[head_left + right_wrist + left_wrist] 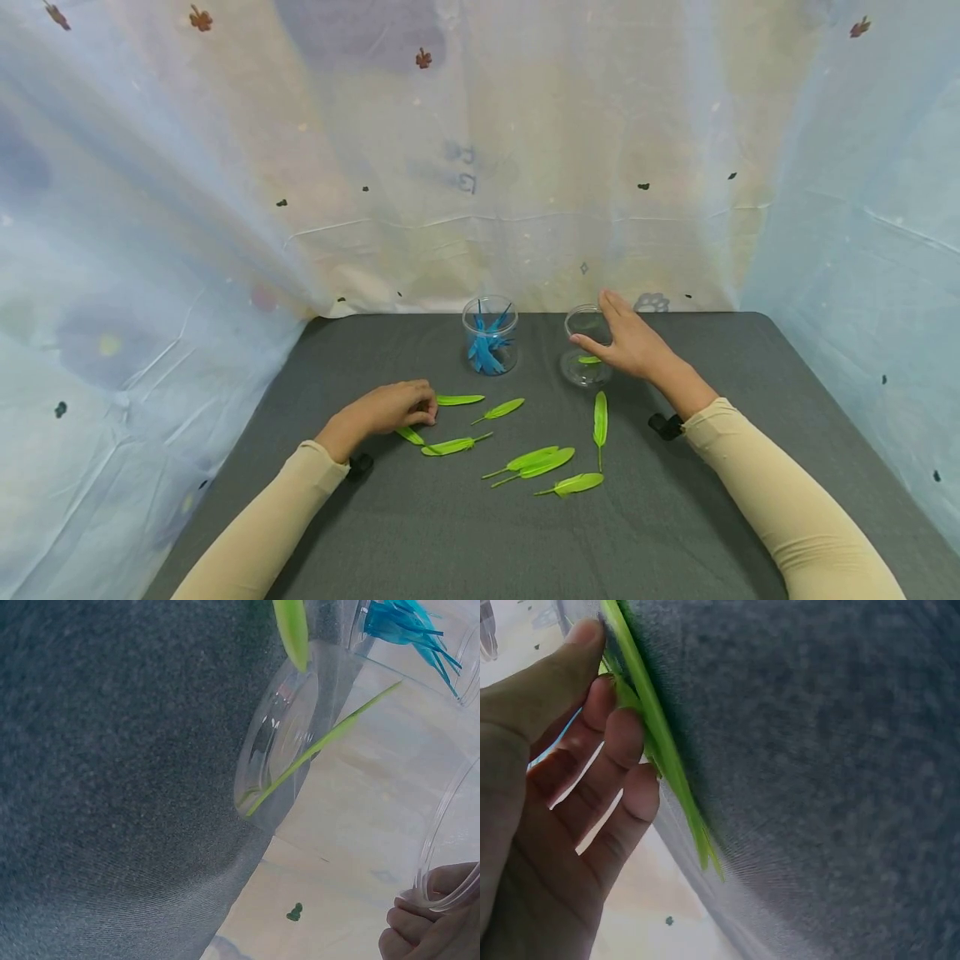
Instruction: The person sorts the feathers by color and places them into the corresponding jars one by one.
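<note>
My left hand (390,407) is low over the table with its fingers bent, touching or almost touching green feathers. In the left wrist view, a long green feather (660,739) lies beside the thumb and fingertips; whether they pinch one is hidden. My right hand (633,342) holds a clear jar (585,379) by its upper part, thumb in front and fingers around the rim. A single green feather (322,742) leans inside this jar. One loose green feather (600,417) lies just in front of the jar.
A second clear jar (510,354), holding several blue feathers (486,350), stands left of the first. More green feathers (547,462) are scattered over the grey tablecloth (465,533). A patterned curtain (525,167) hangs behind the table's back edge.
</note>
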`<move>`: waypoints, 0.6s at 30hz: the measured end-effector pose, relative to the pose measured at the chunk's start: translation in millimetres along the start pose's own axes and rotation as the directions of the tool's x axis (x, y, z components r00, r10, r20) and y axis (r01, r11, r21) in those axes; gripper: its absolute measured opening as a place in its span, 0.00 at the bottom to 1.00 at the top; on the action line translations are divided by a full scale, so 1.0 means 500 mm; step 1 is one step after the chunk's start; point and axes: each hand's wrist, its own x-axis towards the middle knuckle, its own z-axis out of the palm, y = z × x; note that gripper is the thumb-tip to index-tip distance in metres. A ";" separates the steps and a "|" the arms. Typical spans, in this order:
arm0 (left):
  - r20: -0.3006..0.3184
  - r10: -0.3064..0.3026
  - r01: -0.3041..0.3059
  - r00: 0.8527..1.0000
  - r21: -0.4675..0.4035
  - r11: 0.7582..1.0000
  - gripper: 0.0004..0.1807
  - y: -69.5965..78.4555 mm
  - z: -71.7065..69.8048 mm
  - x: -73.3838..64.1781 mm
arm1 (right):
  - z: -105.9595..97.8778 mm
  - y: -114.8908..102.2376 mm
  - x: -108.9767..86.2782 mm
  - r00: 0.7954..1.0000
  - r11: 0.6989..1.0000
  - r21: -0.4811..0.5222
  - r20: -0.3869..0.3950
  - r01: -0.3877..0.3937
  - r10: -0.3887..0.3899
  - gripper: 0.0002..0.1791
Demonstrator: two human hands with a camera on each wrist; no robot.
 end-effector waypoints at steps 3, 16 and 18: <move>-0.036 0.011 -0.012 0.999 -0.014 1.000 0.06 -0.006 0.003 0.001 | -0.001 0.000 0.000 1.000 1.000 -0.002 0.003 0.000 0.000 0.63; -0.217 0.026 -0.037 0.976 -0.046 0.998 0.03 -0.013 0.004 0.018 | -0.002 -0.004 -0.003 1.000 1.000 -0.004 0.006 -0.001 0.001 0.63; -0.245 0.029 -0.039 0.969 -0.037 0.999 0.03 -0.011 0.003 0.019 | -0.001 -0.004 -0.003 1.000 1.000 -0.002 0.004 -0.001 0.001 0.63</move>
